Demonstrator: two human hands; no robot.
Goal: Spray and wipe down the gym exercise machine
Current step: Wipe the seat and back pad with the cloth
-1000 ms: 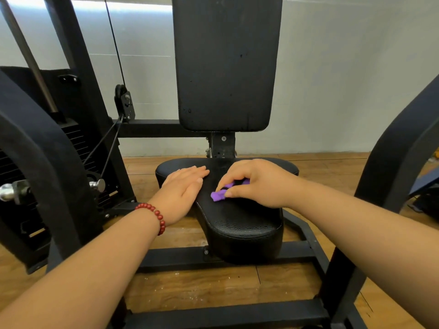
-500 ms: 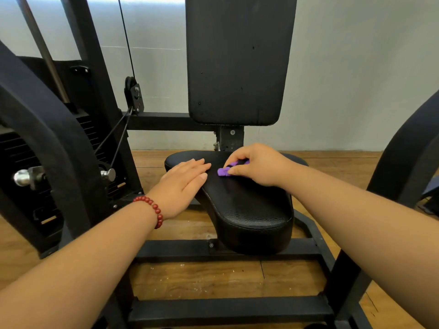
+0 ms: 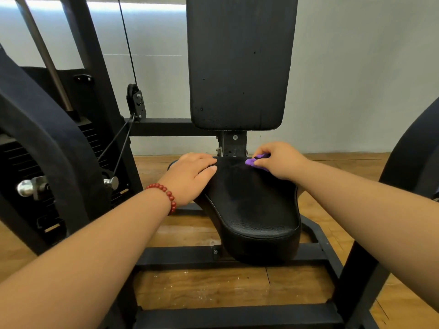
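The machine's black padded seat [image 3: 254, 210] fills the centre, with its upright black back pad [image 3: 240, 60] behind it. My right hand [image 3: 278, 160] grips a small bunched purple cloth [image 3: 251, 160] and holds it against the far edge of the seat, close to the back-pad post. My left hand [image 3: 192, 176] lies flat on the seat's left rear part, fingers straight, a red bead bracelet on the wrist. Most of the cloth is hidden under my right fingers.
A weight stack with a cable and pulley [image 3: 135, 103] stands at the left behind a curved black arm pad [image 3: 47, 143]. Another curved pad [image 3: 418, 148] rises at the right. Black frame bars [image 3: 237, 317] cross the wooden floor below the seat.
My right hand has slid the purple cloth from the middle of the seat toward its far edge. My left hand has stayed on the seat's left side.
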